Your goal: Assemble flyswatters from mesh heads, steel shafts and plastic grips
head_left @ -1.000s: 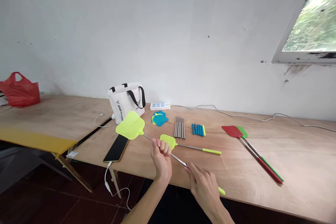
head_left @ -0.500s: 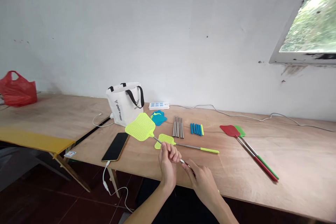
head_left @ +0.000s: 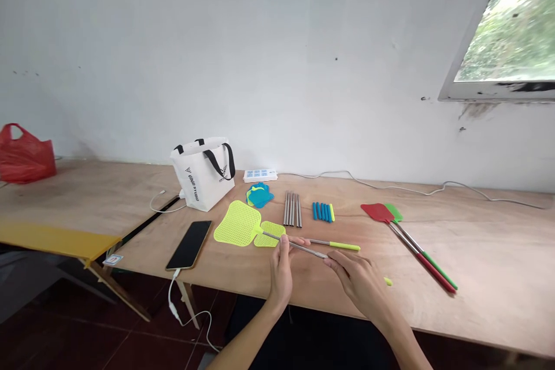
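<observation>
A yellow-green fly swatter (head_left: 237, 224) is held across my body, its perforated head to the left. Its metal rod passes between the thumb and the fairly straight fingers of my left hand (head_left: 281, 277). My right hand (head_left: 363, 283) is closed around the handle end, which it mostly hides; a yellow tip shows past the knuckles. Behind my left hand lies a second yellow-green swatter with a yellow handle (head_left: 344, 245), its head partly covered. Further back are several metal rods (head_left: 292, 209), several blue grips (head_left: 321, 212) with a yellow one, and blue swatter heads (head_left: 261, 195).
A red swatter (head_left: 376, 212) and a green swatter (head_left: 437, 269) lie on the right of the table. At left are a phone (head_left: 189, 245) on a cable and a white bag (head_left: 203, 176). A power strip (head_left: 260, 176) sits by the wall.
The held swatter has come down and to the right, its rod now at a flatter slant. My right hand has moved right, away from my left, and the left fingers have straightened.
</observation>
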The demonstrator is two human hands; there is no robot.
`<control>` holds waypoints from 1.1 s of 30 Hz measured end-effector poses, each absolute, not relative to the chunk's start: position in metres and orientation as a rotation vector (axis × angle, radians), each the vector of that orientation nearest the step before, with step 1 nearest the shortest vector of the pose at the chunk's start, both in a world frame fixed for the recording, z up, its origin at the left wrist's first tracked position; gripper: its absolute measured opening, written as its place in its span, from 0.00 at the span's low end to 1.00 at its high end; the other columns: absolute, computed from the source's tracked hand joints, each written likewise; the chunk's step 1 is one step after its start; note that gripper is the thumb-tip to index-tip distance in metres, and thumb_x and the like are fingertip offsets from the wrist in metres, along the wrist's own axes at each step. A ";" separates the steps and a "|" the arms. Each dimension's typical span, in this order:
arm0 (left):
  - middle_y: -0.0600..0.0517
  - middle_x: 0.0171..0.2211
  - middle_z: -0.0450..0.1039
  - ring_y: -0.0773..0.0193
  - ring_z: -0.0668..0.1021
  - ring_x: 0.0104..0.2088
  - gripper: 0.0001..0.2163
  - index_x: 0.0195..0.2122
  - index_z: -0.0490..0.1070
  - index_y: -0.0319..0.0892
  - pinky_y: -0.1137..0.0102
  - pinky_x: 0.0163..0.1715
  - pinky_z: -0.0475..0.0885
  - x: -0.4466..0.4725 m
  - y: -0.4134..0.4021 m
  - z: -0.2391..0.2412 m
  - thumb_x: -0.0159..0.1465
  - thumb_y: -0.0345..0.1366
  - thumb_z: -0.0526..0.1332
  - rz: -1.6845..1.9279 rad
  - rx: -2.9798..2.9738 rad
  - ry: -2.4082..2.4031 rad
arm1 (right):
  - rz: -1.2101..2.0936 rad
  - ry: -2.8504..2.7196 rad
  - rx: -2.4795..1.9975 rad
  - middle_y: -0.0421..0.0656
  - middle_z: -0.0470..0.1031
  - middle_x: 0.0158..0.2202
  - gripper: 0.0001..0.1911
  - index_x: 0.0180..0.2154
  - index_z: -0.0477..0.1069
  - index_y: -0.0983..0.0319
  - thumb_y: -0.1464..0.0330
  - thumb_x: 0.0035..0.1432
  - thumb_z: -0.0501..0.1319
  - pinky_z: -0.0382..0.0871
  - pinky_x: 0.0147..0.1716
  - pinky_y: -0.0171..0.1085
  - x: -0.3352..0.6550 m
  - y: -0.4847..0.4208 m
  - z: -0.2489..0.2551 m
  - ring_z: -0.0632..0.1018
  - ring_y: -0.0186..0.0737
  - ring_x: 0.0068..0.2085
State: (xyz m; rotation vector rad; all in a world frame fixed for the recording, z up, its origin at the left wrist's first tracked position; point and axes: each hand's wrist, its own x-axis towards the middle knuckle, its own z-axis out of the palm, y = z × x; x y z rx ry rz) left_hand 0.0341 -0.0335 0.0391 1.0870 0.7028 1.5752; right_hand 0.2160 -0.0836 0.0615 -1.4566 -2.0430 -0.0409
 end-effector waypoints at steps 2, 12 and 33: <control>0.43 0.39 0.81 0.51 0.81 0.47 0.22 0.35 0.78 0.40 0.59 0.51 0.73 0.039 -0.036 0.033 0.70 0.54 0.56 1.558 1.043 0.667 | -0.138 -2.054 -1.473 0.38 0.76 0.25 0.24 0.32 0.71 0.56 0.56 0.76 0.45 0.55 0.26 0.35 0.212 -0.085 0.062 0.78 0.40 0.27; 0.41 0.40 0.81 0.50 0.81 0.46 0.23 0.40 0.79 0.39 0.59 0.50 0.72 0.050 -0.052 0.031 0.69 0.55 0.57 1.382 1.054 0.699 | -0.076 -1.937 -1.480 0.43 0.83 0.34 0.28 0.39 0.78 0.56 0.54 0.75 0.43 0.56 0.24 0.34 0.177 -0.079 0.045 0.82 0.41 0.29; 0.44 0.34 0.81 0.51 0.81 0.42 0.23 0.37 0.80 0.41 0.61 0.44 0.75 0.047 -0.053 0.044 0.71 0.54 0.54 1.368 1.228 0.769 | 0.070 -1.931 -1.436 0.41 0.83 0.31 0.24 0.39 0.77 0.56 0.57 0.75 0.45 0.57 0.24 0.33 0.183 -0.081 0.050 0.81 0.39 0.28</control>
